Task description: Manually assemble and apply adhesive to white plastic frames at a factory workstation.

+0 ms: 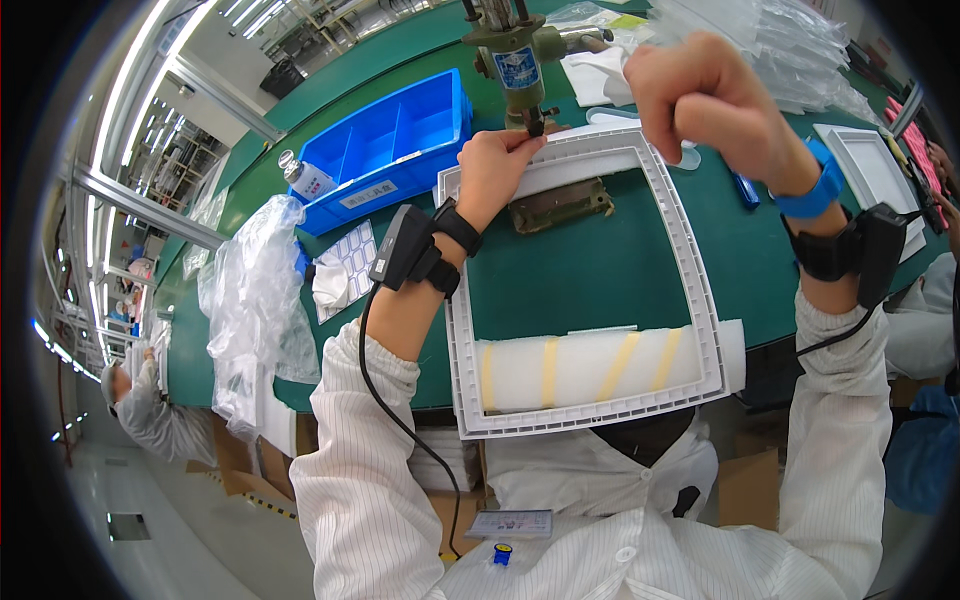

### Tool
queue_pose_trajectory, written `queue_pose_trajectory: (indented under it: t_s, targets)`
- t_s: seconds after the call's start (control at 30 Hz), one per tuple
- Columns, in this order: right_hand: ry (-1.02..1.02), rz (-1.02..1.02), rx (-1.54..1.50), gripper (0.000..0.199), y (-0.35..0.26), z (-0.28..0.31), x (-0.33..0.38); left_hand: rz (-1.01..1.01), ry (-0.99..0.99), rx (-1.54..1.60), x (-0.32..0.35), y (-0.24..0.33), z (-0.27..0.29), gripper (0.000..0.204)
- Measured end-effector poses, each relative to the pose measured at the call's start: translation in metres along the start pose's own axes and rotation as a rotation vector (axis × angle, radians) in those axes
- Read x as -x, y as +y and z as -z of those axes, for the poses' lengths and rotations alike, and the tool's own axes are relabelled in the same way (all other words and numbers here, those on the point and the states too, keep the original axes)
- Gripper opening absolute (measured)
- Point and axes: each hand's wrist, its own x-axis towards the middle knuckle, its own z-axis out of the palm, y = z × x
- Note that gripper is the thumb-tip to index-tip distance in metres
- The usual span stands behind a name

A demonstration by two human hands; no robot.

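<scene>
A white rectangular plastic frame lies under a green bench press, its near side on a white foam roll with yellow tape strips. My left hand is at the frame's far side, thumb and fingertips pinched together right by the press's tip; whatever they hold is too small to make out. Raised to the right of the press, my right hand is curled into a fist. The press's side handle ends close to it, but its grip is hidden. Inside the frame opening shows the press's metal base.
A blue divided bin stands left of the press, with a white bottle beside it. Clear plastic bags hang over the left edge; more bags lie far right. Another white frame lies at right, near another person's hand.
</scene>
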Motion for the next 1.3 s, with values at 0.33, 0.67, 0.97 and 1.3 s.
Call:
queue_pose_trajectory:
  t_s: [0.33,0.67,0.97,1.3]
  targets:
    - [-0.004,0.025,0.099,0.032,0.0,0.002,-0.007,-0.04,0.027,-0.034,-0.001,-0.001,-0.001,0.032]
    - [0.147,-0.031,0.017,0.022,-0.007,-0.007,-0.007,-0.208,-0.013,0.005,-0.002,-0.011,0.001,0.03]
    - [0.165,-0.28,-0.088,0.024,-0.015,0.001,-0.019,-0.032,-0.079,0.079,0.001,0.0,0.005,0.034]
    - [0.266,-0.221,-0.175,0.023,-0.018,-0.003,-0.015,-0.018,-0.063,0.089,0.004,0.004,0.005,0.034]
